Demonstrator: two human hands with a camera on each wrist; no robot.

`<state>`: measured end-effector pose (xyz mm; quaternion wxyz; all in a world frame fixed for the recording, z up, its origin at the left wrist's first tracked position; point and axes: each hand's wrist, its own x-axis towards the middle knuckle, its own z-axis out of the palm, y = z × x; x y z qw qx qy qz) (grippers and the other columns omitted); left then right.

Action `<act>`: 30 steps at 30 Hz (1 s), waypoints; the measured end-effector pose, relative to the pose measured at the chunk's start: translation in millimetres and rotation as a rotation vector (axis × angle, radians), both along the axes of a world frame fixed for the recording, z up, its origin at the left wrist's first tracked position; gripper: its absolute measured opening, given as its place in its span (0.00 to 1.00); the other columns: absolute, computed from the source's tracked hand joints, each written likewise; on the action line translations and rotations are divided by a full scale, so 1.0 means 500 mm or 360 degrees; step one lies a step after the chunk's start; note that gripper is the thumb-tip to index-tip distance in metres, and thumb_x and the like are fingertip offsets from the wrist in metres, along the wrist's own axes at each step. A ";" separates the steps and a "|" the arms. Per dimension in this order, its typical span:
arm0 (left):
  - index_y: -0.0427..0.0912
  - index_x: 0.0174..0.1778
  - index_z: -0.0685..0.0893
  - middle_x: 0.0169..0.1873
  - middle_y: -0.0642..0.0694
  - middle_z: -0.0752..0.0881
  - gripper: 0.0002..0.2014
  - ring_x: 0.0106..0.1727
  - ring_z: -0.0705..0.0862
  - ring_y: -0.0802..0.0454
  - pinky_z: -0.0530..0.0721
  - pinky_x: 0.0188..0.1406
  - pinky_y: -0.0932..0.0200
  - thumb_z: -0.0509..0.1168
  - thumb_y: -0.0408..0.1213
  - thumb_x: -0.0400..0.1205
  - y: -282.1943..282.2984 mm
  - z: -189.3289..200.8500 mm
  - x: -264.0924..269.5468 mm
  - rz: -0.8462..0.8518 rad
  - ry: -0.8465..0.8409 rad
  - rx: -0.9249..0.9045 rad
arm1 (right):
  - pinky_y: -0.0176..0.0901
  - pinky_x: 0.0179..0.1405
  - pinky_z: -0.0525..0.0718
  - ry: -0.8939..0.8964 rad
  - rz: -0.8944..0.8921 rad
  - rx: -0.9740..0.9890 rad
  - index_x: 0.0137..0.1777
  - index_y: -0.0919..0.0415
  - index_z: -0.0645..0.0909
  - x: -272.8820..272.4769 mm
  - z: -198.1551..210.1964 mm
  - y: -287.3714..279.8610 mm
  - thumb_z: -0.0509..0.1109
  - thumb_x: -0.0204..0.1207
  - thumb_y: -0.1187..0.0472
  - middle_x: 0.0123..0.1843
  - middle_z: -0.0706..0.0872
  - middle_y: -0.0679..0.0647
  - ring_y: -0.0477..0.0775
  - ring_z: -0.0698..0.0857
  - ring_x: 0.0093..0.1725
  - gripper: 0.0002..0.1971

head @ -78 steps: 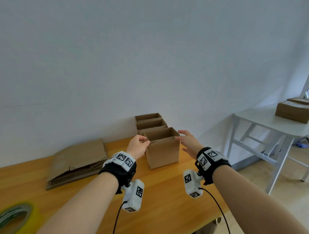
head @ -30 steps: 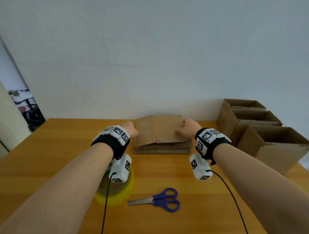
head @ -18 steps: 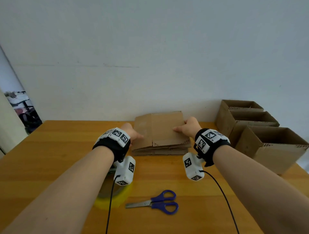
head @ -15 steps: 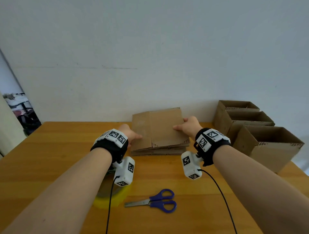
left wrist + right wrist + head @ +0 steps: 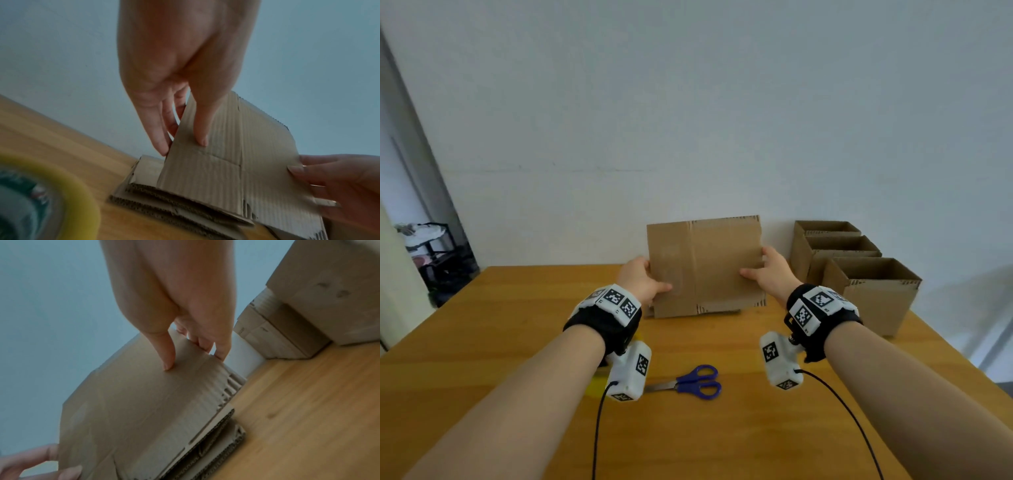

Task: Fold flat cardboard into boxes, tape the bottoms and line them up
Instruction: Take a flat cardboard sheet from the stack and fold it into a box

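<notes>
A flat brown cardboard sheet (image 5: 705,265) is tilted up off the stack of flat cardboard (image 5: 176,209) near the wall. My left hand (image 5: 642,281) pinches its left edge, thumb on the front, fingers behind. My right hand (image 5: 770,274) pinches the right edge the same way. The left wrist view shows the sheet (image 5: 232,159) between my left thumb and fingers (image 5: 158,138). In the right wrist view my right thumb presses the sheet (image 5: 144,402) above the stack (image 5: 218,451). Three open folded boxes (image 5: 869,291) stand in a row at the right.
Blue-handled scissors (image 5: 688,383) lie on the wooden table (image 5: 482,329) in front of me. A yellow tape roll (image 5: 41,194) sits under my left wrist, mostly hidden in the head view. A white wall runs behind the table. A dark rack (image 5: 438,253) stands at far left.
Both hands left the last box in the row and moved to the flat stack. They took the top sheet by its side edges and have raised it toward upright.
</notes>
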<state>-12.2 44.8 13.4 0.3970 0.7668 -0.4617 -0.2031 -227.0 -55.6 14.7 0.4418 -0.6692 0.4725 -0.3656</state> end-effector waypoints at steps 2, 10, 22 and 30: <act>0.43 0.51 0.73 0.46 0.44 0.82 0.21 0.46 0.84 0.44 0.87 0.49 0.43 0.78 0.35 0.71 0.020 -0.005 -0.019 -0.0003 -0.0080 -0.0071 | 0.51 0.65 0.79 0.0014 -0.0017 -0.0029 0.74 0.65 0.66 -0.018 -0.006 0.021 0.72 0.76 0.68 0.69 0.78 0.60 0.60 0.78 0.68 0.28; 0.37 0.67 0.73 0.58 0.41 0.83 0.29 0.57 0.83 0.43 0.80 0.51 0.56 0.76 0.36 0.73 0.062 -0.058 -0.068 0.0011 -0.0163 -0.0026 | 0.50 0.66 0.78 0.0058 -0.0005 -0.0040 0.71 0.64 0.67 -0.064 -0.058 0.067 0.71 0.77 0.68 0.68 0.78 0.60 0.59 0.77 0.68 0.25; 0.38 0.70 0.71 0.67 0.38 0.79 0.28 0.67 0.79 0.40 0.80 0.65 0.45 0.73 0.35 0.76 0.068 -0.123 -0.085 0.0054 -0.0158 -0.0123 | 0.49 0.66 0.76 0.0069 -0.0001 0.0025 0.73 0.63 0.65 -0.081 -0.113 0.083 0.69 0.79 0.67 0.71 0.75 0.59 0.59 0.75 0.71 0.24; 0.39 0.76 0.66 0.74 0.37 0.73 0.32 0.73 0.74 0.40 0.75 0.71 0.44 0.71 0.32 0.78 0.064 -0.125 -0.087 0.0026 -0.0079 -0.0108 | 0.49 0.66 0.76 0.0082 0.0039 0.0030 0.74 0.62 0.62 -0.081 -0.117 0.089 0.68 0.79 0.67 0.73 0.73 0.60 0.60 0.73 0.72 0.26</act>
